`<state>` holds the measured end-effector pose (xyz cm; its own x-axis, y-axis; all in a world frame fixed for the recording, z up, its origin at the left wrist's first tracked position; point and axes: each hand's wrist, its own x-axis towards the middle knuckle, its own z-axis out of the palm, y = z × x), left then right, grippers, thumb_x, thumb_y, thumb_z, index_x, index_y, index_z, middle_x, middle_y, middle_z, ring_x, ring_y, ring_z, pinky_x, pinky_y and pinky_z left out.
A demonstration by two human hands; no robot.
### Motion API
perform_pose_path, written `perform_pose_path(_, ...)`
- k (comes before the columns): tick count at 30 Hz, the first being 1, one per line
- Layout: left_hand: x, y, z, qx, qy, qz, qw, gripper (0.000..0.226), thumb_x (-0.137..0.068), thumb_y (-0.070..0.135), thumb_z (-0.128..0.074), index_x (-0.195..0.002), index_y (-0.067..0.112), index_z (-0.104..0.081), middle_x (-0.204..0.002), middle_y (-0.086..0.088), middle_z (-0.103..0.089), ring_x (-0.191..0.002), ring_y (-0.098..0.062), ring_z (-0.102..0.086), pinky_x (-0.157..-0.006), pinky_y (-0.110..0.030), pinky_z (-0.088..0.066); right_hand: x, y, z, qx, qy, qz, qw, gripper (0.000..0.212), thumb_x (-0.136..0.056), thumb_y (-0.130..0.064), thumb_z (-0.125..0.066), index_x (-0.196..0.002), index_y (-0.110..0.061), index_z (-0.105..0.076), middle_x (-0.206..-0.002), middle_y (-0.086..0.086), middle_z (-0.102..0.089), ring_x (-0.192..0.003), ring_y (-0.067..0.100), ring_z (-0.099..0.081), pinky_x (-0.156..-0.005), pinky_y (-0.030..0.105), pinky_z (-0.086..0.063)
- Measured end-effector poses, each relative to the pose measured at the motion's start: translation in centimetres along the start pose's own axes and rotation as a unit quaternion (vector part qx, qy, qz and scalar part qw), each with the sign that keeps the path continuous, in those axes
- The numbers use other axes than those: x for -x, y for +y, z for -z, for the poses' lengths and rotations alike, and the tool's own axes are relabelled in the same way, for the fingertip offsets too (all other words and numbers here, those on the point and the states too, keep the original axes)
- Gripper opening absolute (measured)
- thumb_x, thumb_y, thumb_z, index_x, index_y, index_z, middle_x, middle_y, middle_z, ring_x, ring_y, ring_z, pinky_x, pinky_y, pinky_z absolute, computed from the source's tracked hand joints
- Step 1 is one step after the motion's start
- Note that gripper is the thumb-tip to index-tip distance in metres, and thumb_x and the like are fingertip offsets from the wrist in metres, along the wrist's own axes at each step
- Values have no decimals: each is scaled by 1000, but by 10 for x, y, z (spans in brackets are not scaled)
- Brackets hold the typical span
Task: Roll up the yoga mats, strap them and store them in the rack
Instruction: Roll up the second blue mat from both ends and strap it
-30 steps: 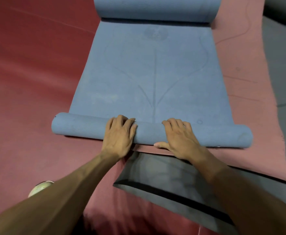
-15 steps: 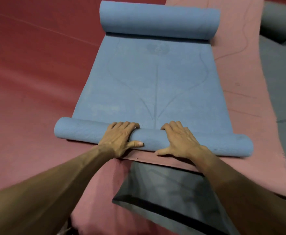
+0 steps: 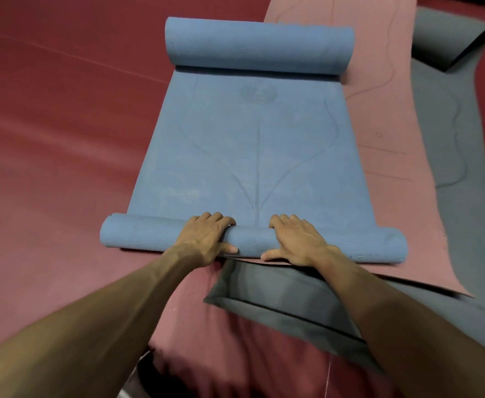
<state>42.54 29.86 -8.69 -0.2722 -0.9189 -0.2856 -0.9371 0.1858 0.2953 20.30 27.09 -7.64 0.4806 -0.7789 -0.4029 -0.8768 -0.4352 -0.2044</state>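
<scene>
Curling over the near rolled end of the blue mat (image 3: 252, 156), your left hand (image 3: 204, 241) and right hand (image 3: 296, 242) both grasp it, fingers across the top, thumbs on the near side. The mat lies flat beyond (its far end is rolled too), partly on the red floor (image 3: 63, 139), partly on a pink mat (image 3: 393, 139) over a grey mat (image 3: 278, 297).

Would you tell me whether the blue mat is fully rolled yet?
Only partly: the blue mat is rolled at both ends, flat between them.
</scene>
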Motion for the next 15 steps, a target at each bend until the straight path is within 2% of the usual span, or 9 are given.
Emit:
perform_pose_path(5,45,15,-10,26,-29,13,999,55,-84,57,-58,-131,30,-47,-125,6,-51,-115,-18,-44,-98,-31,-31,38,-15,-16,-20,-31,7,999,64,-78,-65,-63,-116,-17,-43,-110,0,-50,-100,21,-45,-85,35,-37)
perform_pose_path(9,70,25,-21,29,-44,14,999,53,-86,57,-56,-132,31,-46,-125,6,-52,-114,-18,-44,-98,-30,-30,57,-20,-30,-36,-52,14,998,60,-78,-63,-63,-113,-20,-41,-99,-8,-40,-92,14,-38,-82,32,-34)
perform_pose_path(15,68,23,-35,47,-58,27,997,51,-89,53,-54,-135,31,-45,-126,4,-51,-114,-20,-43,-99,-31,-31,55,-16,-47,-51,-40,16,998,68,-74,-67,-65,-119,-20,-43,-114,-4,-48,-105,17,-42,-86,31,-34)
